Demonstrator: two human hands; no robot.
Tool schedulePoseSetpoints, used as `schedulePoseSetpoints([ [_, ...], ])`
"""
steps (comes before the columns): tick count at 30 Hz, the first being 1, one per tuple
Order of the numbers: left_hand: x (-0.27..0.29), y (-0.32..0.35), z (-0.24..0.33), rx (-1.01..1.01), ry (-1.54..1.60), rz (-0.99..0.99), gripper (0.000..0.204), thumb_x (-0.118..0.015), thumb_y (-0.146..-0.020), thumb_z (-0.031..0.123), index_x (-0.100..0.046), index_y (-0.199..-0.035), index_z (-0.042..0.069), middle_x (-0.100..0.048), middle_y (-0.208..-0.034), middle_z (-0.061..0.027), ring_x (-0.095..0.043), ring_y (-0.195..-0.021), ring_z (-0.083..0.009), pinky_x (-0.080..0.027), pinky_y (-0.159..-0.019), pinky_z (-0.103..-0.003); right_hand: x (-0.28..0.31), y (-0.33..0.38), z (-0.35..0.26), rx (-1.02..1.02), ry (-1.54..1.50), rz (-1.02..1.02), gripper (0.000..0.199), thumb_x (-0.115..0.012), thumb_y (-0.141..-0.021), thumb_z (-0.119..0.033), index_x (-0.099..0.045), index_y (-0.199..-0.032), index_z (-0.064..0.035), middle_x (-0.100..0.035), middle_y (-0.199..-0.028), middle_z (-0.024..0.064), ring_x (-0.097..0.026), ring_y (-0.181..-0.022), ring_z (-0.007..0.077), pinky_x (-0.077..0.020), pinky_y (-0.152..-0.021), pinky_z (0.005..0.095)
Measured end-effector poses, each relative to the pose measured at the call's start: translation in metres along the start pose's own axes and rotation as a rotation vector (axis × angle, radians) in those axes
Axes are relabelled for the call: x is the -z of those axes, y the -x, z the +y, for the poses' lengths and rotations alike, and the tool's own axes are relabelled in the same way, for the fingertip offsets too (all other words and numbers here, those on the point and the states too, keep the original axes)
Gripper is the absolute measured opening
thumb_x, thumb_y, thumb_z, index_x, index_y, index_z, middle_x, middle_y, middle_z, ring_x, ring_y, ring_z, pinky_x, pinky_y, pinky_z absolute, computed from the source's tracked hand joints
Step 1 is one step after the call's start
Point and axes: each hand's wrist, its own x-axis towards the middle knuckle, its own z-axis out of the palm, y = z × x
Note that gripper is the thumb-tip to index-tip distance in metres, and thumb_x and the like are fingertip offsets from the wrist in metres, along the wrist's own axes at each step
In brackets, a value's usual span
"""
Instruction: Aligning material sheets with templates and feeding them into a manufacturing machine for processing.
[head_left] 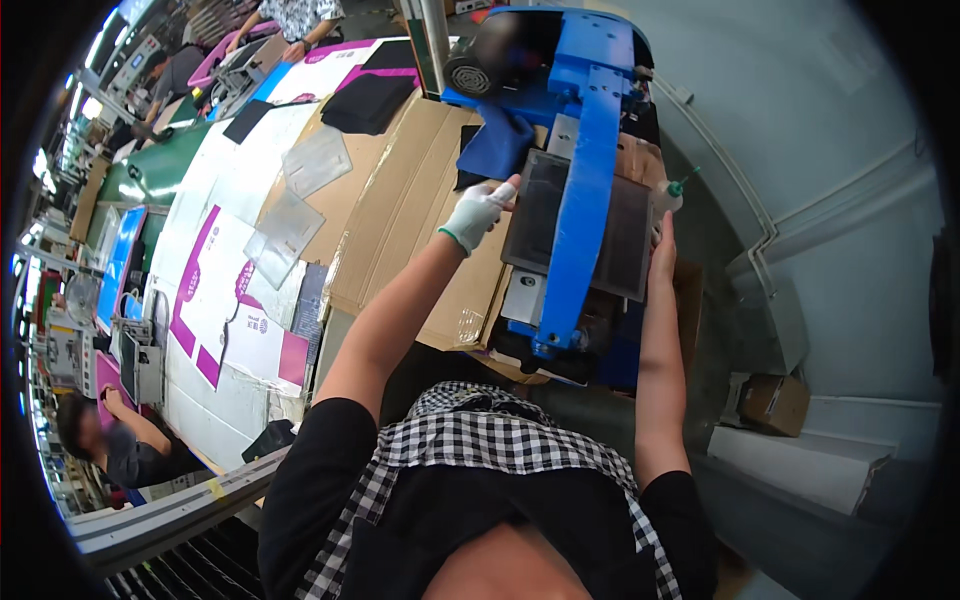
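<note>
A blue press-like machine (588, 215) with a long arm stands in front of me. Under its arm lies a dark flat plate (535, 200), with part of it showing on either side. My left hand (480, 212), in a white glove with bare fingertips, is at the plate's left edge, one finger stretched out. Just beyond it is a folded dark blue cloth (497, 142). Bare, my right hand (662, 245) is at the plate's right edge, one finger pointing up; its other fingers are mostly hidden. Near its fingertip is a bottle (668, 195) with a green nozzle.
A cardboard-covered table (400, 215) on the left bears clear plastic templates (285, 237) and a stack of black sheets (367, 103). Co-workers are at the far table and lower left. A metal rail (180, 508) runs at lower left. Boxes (773, 404) stand by the right wall.
</note>
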Motion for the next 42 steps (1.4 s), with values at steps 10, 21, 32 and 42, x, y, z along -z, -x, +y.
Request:
schedulePoseSetpoints([
  [10,0.066,-0.022,-0.004,0.119,0.439,-0.236,0.056,-0.068,-0.075,0.039,-0.056,-0.101,-0.009,-0.059,-0.102,-0.0223,-0.061,-0.087,-0.0274,-0.049,-0.076,-0.029,0.029,-0.015,0.019,0.111,0.156,0.227,0.041,-0.058,-0.081,-0.04,-0.057,-0.103,-0.0055,-0.057,-0.081,0.0024,-0.049,-0.062,0.0058,-0.0341,-0.049,0.0187],
  [21,0.114,0.046,0.077,-0.222,0.588,-0.112,0.049,-0.063,-0.08,0.031,-0.051,-0.112,-0.004,-0.06,-0.1,-0.0174,-0.062,-0.079,-0.0224,-0.05,-0.073,-0.026,-0.006,0.059,-0.072,0.199,0.09,-0.265,0.04,-0.05,-0.087,-0.037,-0.055,-0.107,-0.0023,-0.059,-0.086,0.0029,-0.051,-0.067,0.0075,-0.0363,-0.052,0.0192],
  [32,-0.068,0.048,0.159,-0.289,0.268,-0.475,0.054,-0.061,-0.079,0.042,-0.056,-0.106,-0.005,-0.061,-0.098,-0.0193,-0.061,-0.082,-0.0237,-0.048,-0.076,-0.03,0.027,0.1,-0.138,0.211,-0.593,-0.777,0.043,-0.04,-0.09,-0.038,-0.052,-0.116,-0.0055,-0.058,-0.112,0.0093,-0.057,-0.098,0.0184,-0.0452,-0.081,0.033],
  [42,-0.006,-0.013,0.104,-0.319,0.048,-0.41,0.05,-0.047,-0.086,0.05,-0.063,-0.092,0.003,-0.065,-0.088,-0.0091,-0.058,-0.071,-0.013,-0.045,-0.061,-0.023,0.104,0.025,-0.092,0.1,-0.506,-0.557,0.041,-0.043,-0.088,-0.036,-0.053,-0.114,-0.007,-0.06,-0.107,0.0059,-0.058,-0.092,0.0162,-0.0438,-0.081,0.0316],
])
